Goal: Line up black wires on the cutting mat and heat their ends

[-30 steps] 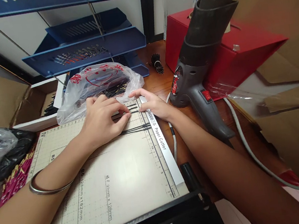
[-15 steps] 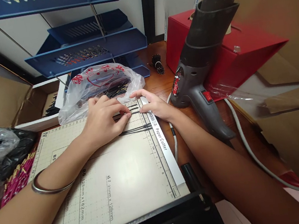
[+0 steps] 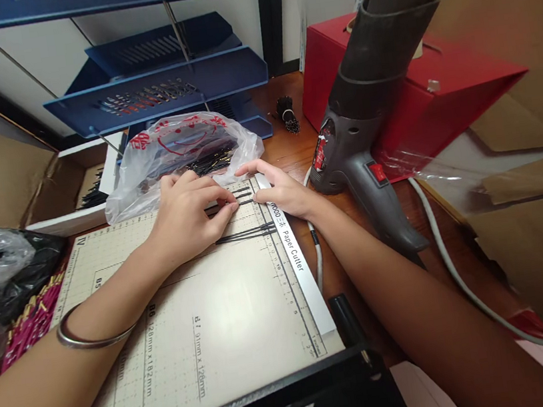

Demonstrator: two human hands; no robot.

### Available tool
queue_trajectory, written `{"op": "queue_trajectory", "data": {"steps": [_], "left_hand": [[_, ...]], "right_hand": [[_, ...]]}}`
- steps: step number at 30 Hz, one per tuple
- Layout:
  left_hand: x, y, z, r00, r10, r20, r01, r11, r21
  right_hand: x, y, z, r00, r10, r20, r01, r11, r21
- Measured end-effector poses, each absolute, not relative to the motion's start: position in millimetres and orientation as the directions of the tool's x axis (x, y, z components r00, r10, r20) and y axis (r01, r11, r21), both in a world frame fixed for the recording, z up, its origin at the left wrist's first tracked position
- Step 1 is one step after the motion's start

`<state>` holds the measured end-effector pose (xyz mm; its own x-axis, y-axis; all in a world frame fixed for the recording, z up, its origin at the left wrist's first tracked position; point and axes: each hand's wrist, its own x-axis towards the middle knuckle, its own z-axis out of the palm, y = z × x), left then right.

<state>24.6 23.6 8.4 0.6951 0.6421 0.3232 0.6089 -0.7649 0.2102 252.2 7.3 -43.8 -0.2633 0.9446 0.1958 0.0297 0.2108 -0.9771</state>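
Pinching a thin black cord [image 3: 245, 201] on a paper cutter [image 3: 229, 331]

The left hand [image 3: 192, 211] lies over the far part of the cutter board. Its thumb and pointer finger come together at the tips, and they seem to hold the thin black cord there. A shiny metal bangle [image 3: 93, 341] goes around that arm. The right hand [image 3: 283, 194] is at the board's far right corner. Its thumb and pointer finger are spread apart, with the thumb tip close to the cord's end. I cannot tell if it is gripping anything.

More black cords [image 3: 248, 234] lie flat on the board, closer to the person. Their ends are by the white strip [image 3: 301, 263] that says "Paper Cutter".

Just behind the board sits a see-through plastic bag [image 3: 133, 176] with a red smiley face. Behind it is a blue rack [image 3: 160, 98]. On the right, a big grey heat gun [image 3: 359, 144] tilts in front of a red box [image 3: 457, 90]. A small black bundle [image 3: 287, 115] lies near the red box. On the left are dark pink cords [image 3: 33, 324] with gold ends.
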Motion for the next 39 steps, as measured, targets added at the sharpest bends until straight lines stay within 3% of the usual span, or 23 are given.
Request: {"op": "queue_trajectory", "data": {"steps": [15,39], "left_hand": [[23.3,25.8,5.8,0.702,0.628,0.336,0.598,-0.776,0.201],[24.5,24.4,6.3,0.690,0.629,0.358,0.611,-0.771,0.179]], "right_hand": [[251.7,9.7,-46.4,-0.248,0.945,0.215,0.014,0.226,-0.974],[246.2,8.5,-43.1,-0.186,0.975,0.119,-0.076,0.107,-0.991]]}}
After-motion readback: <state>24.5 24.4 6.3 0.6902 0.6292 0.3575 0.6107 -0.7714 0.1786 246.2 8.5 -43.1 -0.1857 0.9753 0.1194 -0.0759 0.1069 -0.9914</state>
